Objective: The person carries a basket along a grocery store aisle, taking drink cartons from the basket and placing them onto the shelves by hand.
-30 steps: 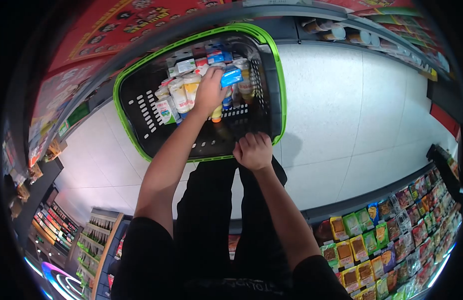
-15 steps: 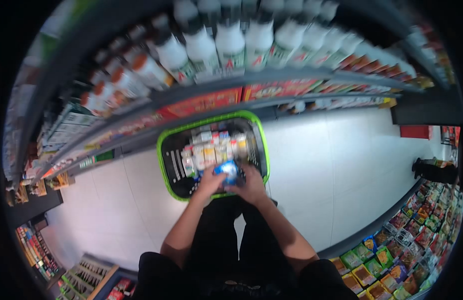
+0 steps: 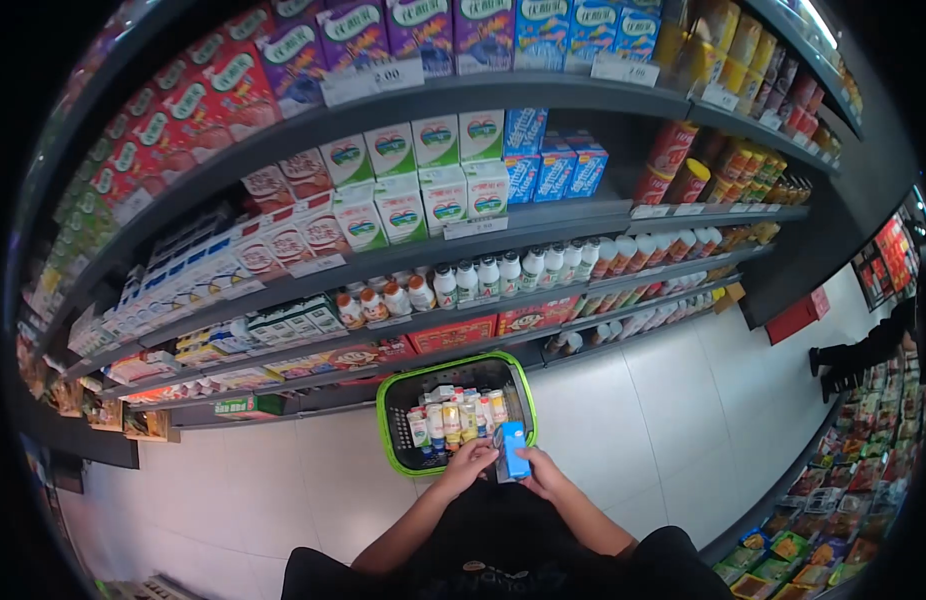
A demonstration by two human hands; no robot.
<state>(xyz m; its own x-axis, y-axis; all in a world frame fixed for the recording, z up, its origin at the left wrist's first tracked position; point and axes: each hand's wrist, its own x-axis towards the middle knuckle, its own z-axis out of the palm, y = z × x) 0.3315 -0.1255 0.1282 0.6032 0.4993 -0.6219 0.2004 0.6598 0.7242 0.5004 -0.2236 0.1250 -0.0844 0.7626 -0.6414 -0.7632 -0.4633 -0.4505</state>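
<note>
The left hand [image 3: 471, 463] is partly closed, its fingertips against the left edge of a blue carton [image 3: 514, 452]. The right hand [image 3: 543, 472] is also partly closed, its thumb on the blue face, so the 2 hands hold the carton between them, over the near right corner of the shopping basket [image 3: 385, 432] as seen from above. The carton is a slim, straight-edged box, longer than it is wide; its broad face is bright blue with a small pale mark near the thumb, and a greyish side shows toward the left hand. Its print is too small to read.

Inside the basket, small bottles and cartons [image 3: 451, 422] in white, yellow and red crowd together. Just beyond the basket are red boxes [image 3: 453, 335] on a low shelf, and above them white bottles [image 3: 488, 280] with dark caps. Farther beyond the basket, white-and-green cartons [image 3: 393, 208] stand stacked 2 high, next to blue boxes [image 3: 555, 170]. Pale floor tiles [image 3: 603, 420] spread right of the basket; well apart, a person in dark clothing [image 3: 868, 350] is partly visible.
</note>
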